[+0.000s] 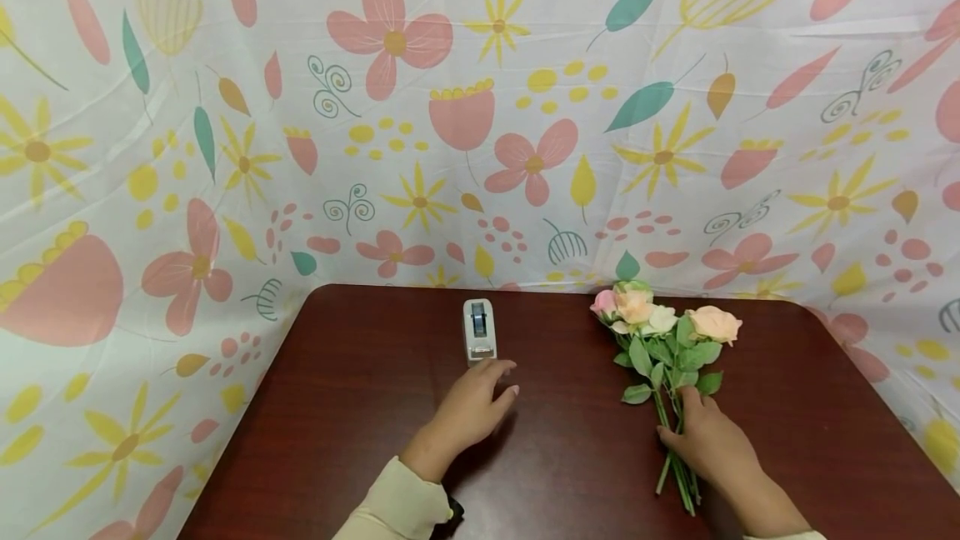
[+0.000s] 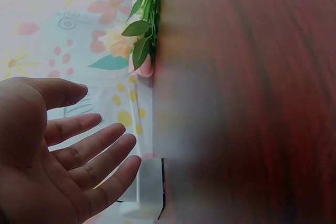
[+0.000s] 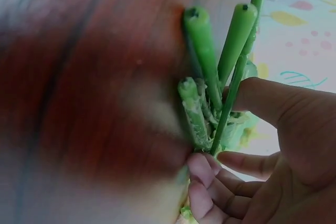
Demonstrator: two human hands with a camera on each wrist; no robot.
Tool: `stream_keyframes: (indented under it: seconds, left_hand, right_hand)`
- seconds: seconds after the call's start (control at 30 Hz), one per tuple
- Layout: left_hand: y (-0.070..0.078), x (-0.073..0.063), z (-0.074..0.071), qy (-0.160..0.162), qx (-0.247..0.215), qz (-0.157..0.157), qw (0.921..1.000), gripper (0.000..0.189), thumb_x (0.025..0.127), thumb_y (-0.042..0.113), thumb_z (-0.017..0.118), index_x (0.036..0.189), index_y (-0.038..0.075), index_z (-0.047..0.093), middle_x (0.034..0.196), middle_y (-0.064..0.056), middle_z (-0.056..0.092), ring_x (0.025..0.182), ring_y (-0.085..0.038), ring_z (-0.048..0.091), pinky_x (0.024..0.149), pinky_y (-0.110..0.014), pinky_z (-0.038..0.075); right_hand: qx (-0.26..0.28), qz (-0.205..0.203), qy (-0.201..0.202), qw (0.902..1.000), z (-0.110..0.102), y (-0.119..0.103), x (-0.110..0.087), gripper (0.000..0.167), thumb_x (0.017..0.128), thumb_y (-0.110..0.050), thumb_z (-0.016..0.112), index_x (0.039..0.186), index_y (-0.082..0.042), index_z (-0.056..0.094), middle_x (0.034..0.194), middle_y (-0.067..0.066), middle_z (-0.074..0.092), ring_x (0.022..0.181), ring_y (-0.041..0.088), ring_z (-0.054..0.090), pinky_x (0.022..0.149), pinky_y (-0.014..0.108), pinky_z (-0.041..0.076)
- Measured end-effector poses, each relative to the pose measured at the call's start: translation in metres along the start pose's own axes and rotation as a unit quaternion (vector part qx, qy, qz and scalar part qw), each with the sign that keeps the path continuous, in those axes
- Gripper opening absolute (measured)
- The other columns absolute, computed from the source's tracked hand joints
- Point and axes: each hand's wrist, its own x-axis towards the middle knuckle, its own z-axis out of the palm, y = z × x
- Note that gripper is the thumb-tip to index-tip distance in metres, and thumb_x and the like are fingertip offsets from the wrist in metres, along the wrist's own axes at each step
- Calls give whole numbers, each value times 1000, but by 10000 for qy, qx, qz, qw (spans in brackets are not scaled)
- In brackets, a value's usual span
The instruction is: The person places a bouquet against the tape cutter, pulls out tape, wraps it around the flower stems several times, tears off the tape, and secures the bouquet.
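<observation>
On the right of the table lies a bunch of roses, pink, peach and cream, with green leaves. My right hand grips its stems, thumb on one side and fingers on the other. The cut stem ends stick out past the hand in the right wrist view. A white tape dispenser stands near the table's back edge. My left hand is just in front of it, fingers extended and holding nothing. In the left wrist view, the left palm faces the camera, and the fingers overlap the dispenser.
The dark red-brown wooden table has rounded back corners. A flower-printed cloth hangs behind it and along its left side. Something small and black shows by the left cuff.
</observation>
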Motion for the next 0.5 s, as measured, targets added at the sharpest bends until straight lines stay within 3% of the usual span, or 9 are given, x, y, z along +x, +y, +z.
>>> stream_keyframes:
  seconds: [0.3, 0.5]
  left_hand:
    - [6, 0, 8, -90, -60, -30, 9999, 39, 102, 31, 59, 137, 14, 60, 130, -2, 64, 117, -18, 64, 99, -37, 52]
    - [10, 2, 12, -102, -172, -4, 9998, 38, 101, 27, 61, 135, 12, 61, 129, -3, 64, 113, -18, 65, 97, -36, 52]
  right_hand:
    - [265, 87, -208, 9994, -3, 0, 0, 80, 89, -27, 75, 138, 15, 29, 102, 31, 65, 86, 39, 67, 67, 48, 51]
    - [557, 185, -370, 9976, -4, -4, -2, 78, 91, -20, 71, 143, 14, 23, 71, 7, 60, 60, 18, 57, 54, 37, 41]
